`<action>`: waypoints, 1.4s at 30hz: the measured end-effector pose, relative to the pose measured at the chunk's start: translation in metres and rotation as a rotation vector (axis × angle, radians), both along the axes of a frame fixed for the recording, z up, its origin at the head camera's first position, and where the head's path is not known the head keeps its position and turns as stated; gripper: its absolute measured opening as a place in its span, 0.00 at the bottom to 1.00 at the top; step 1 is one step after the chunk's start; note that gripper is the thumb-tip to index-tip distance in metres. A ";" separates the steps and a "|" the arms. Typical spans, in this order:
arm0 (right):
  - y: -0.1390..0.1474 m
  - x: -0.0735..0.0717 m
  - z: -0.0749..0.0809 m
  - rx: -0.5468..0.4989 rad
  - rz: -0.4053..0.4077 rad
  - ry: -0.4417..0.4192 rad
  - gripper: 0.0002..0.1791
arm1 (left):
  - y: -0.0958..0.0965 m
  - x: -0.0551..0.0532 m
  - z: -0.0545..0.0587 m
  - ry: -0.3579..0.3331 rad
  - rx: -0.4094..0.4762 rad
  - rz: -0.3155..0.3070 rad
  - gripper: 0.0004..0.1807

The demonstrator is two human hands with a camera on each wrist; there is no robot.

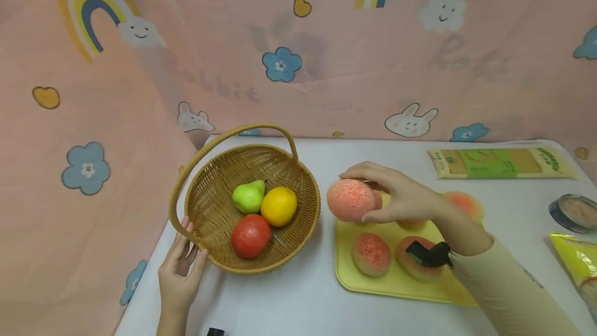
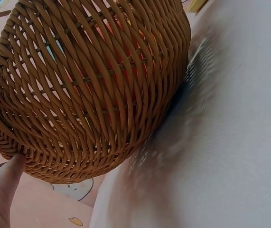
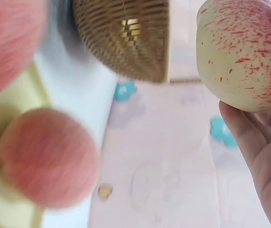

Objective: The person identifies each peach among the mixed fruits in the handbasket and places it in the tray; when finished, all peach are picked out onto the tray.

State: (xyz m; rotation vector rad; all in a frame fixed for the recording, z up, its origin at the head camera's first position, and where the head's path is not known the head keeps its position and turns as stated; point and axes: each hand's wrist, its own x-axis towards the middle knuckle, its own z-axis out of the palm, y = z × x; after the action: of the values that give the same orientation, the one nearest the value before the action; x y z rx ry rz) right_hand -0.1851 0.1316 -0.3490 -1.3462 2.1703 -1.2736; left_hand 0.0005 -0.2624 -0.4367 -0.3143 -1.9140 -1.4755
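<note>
My left hand [image 1: 181,276] grips the rim of a wicker basket [image 1: 219,191] at the foot of its arched handle; the thumb [image 2: 13,173] presses on the outer weave. Inside the basket lie a green pear [image 1: 249,197], a yellow round fruit [image 1: 279,206] and a red round fruit [image 1: 251,236]. My right hand [image 1: 404,193] holds a speckled pink peach [image 1: 351,200] between thumb and fingers, raised over the left end of a yellow tray [image 1: 344,274]. More peaches [image 1: 371,254] sit on that tray, some partly hidden behind the right hand and wrist.
Behind the tray lies a long green-and-tan packet [image 1: 489,163]. A round dark-rimmed container [image 1: 576,212] and a yellow bag [image 1: 578,263] stand at the right edge. A pink printed cloth [image 1: 326,92] hangs along the back and left of the white table.
</note>
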 end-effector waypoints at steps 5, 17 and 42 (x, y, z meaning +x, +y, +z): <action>0.042 0.020 -0.019 -0.132 -0.077 -0.042 0.38 | 0.000 0.002 0.002 -0.023 0.011 0.013 0.32; 0.107 0.061 -0.047 -0.070 -0.392 -0.021 0.42 | 0.000 0.006 0.008 -0.064 0.025 0.069 0.32; 0.181 0.089 -0.115 0.169 -0.757 -0.155 0.42 | 0.001 0.002 0.005 -0.088 -0.030 0.085 0.32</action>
State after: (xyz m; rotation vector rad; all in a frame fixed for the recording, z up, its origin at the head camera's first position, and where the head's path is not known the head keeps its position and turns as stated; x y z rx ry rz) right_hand -0.0962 0.3121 -0.4636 -0.3265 2.6930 -1.3090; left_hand 0.0029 -0.2613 -0.4313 -0.1817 -1.9957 -1.4274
